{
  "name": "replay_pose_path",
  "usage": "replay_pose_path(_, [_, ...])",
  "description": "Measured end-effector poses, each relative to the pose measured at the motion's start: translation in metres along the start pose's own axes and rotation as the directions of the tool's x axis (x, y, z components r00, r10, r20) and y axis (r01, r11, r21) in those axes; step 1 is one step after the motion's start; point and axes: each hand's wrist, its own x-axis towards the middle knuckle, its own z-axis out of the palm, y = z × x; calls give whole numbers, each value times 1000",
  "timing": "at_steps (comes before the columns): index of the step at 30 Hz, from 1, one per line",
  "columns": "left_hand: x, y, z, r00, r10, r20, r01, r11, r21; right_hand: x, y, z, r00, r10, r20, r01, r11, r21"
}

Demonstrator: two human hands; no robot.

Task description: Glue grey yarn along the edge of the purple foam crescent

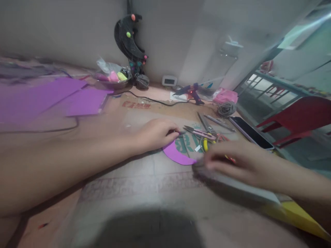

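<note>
A purple crescent-shaped cutout (178, 156) lies on the cardboard work surface. My left hand (161, 134) is closed with its fingertips on the crescent's upper left end, so that end is hidden. Blurred by motion, my right hand (230, 160) is just beyond the crescent's right tip, its thumb and fingers brought together; what they hold, if anything, does not show clearly. Between the hands and a little behind lie thread snips (200, 132), scissors (204, 122) and a yellow-handled tool (205, 144), partly covered by my right hand.
Purple sheets (88, 101) lie at left, near a bowl (112, 82) of bagged coloured pieces. A black crescent ornament (129, 38) hangs by the wall. Behind stand a glue gun (191, 92) with its cord and grey yarn (227, 108). A phone (252, 132) rests at right.
</note>
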Motion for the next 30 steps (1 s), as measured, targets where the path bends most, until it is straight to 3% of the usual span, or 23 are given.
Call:
replay_pose_path(3, [-1,1,-1,1000,-17,12,17,1000,6,75,-22,-33,994,96,-52,-101,988,-116])
replay_pose_path(5, [-2,1,-1,999,-18,27,18,1000,7,94,-34,-35,988,101,-113,-125,963,-238])
replay_pose_path(8, [-2,0,-1,999,-36,30,36,999,0,91,-44,-21,984,36,-173,-106,904,-415])
replay_pose_path(11, [-1,1,-1,998,-41,41,41,999,-9,86,-48,-10,979,79,-191,-168,842,-513])
replay_pose_path(20, [-1,1,-2,997,-34,75,34,999,6,98,-52,-21,957,225,-182,-283,856,-432])
replay_pose_path(23, [-2,1,-3,995,-23,93,22,1000,13,95,-50,-24,977,136,-163,-191,902,-388])
replay_pose_path(25, [-2,1,-3,995,-21,98,20,1000,11,93,-47,-28,991,-13,-135,-37,930,-365])
replay_pose_path(28, [-1,1,-3,996,-16,93,14,1000,18,94,-38,-35,975,-216,-57,183,919,-349])
replay_pose_path(30, [-1,1,-3,996,-16,89,14,1000,23,95,-33,-37,972,-236,-21,215,916,-340])
